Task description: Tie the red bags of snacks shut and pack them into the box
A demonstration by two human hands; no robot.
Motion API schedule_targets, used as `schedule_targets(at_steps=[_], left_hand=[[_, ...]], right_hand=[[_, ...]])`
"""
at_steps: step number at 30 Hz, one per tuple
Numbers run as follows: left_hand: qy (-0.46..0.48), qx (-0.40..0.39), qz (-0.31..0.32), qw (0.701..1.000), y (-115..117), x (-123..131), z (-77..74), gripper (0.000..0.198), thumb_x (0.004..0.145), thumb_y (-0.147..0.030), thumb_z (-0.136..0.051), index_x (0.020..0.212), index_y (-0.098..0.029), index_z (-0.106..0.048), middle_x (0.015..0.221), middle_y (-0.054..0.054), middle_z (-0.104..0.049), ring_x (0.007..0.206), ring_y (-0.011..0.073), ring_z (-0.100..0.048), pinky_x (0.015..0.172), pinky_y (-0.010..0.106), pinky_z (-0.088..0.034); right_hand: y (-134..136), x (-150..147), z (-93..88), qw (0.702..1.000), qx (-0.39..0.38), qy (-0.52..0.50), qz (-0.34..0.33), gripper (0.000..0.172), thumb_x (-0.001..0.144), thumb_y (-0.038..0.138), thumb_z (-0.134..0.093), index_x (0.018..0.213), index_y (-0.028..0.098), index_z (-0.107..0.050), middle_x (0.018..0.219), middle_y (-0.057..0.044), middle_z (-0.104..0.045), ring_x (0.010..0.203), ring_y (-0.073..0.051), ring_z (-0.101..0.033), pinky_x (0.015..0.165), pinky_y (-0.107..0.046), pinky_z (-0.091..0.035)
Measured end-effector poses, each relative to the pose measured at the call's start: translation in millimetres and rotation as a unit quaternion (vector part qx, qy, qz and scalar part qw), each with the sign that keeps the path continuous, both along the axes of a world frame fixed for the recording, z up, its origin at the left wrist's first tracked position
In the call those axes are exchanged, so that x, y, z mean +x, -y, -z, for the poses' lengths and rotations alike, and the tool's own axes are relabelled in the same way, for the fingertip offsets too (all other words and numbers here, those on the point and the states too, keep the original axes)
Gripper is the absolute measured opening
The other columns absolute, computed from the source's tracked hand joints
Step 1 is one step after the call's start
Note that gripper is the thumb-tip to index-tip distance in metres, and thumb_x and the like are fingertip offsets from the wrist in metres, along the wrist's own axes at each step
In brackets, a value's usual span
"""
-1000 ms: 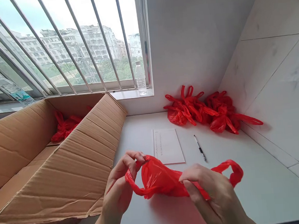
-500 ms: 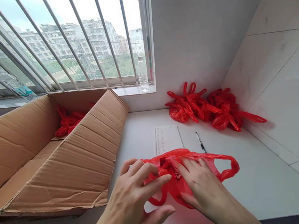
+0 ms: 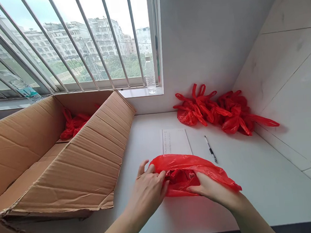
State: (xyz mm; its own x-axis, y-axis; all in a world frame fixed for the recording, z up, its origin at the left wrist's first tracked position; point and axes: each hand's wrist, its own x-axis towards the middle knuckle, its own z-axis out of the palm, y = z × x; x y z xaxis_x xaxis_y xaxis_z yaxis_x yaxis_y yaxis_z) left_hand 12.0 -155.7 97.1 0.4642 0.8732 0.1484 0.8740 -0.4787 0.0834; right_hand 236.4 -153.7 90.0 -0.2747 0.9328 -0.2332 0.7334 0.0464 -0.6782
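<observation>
A red plastic bag (image 3: 186,161) lies in front of me with its mouth spread toward me. Inside it are small dark-red packets (image 3: 180,175), one bearing a pale printed mark. At the left edge of the mouth, my left hand (image 3: 150,187) is closed, its fingers curled over the plastic. My right hand (image 3: 213,188) reaches into the right side of the bag. Its thumb shows at the opening, while the plastic covers the other fingers, so their grip is hidden.
A large open cardboard box (image 3: 98,147) stands left, with red bags (image 3: 76,125) inside. Several tied red bags (image 3: 212,111) sit by the back wall. A printed sheet (image 3: 176,140) and a pen (image 3: 210,149) lie behind the bag. A water bottle (image 3: 150,75) stands on the windowsill.
My right hand has gone deeper under the bag's far rim. The left hand has moved from hovering with spread fingers to the bag's left edge. The mouth is wider and the handles no longer show.
</observation>
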Motion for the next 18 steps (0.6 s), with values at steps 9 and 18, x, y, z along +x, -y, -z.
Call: schedule_targets(at_steps=[9,18], left_hand=[[0.081,0.051,0.070,0.993,16,-17,-18.8,0.045,0.083,-0.013,-0.060,0.126,-0.026,-0.059,0.095,0.002,-0.071,0.097,0.0243,-0.062,0.109,0.052,-0.032],[0.181,0.054,0.135,0.973,20,-27,-30.3,0.034,0.094,-0.016,-0.057,0.127,-0.025,-0.063,0.093,0.006,-0.066,0.090,0.0196,-0.057,0.080,0.031,-0.050]], right_hand=[[27,0,-2.0,0.990,0.116,-0.022,-0.080,0.045,0.093,0.033,-0.060,0.137,0.023,-0.057,0.135,-0.007,-0.065,0.126,-0.025,-0.061,0.107,-0.041,-0.051],[46,14,-13.1,0.959,0.246,-0.122,-0.074,0.032,0.096,0.029,-0.057,0.126,0.027,-0.066,0.112,-0.004,-0.075,0.101,-0.021,-0.072,0.085,-0.030,-0.061]])
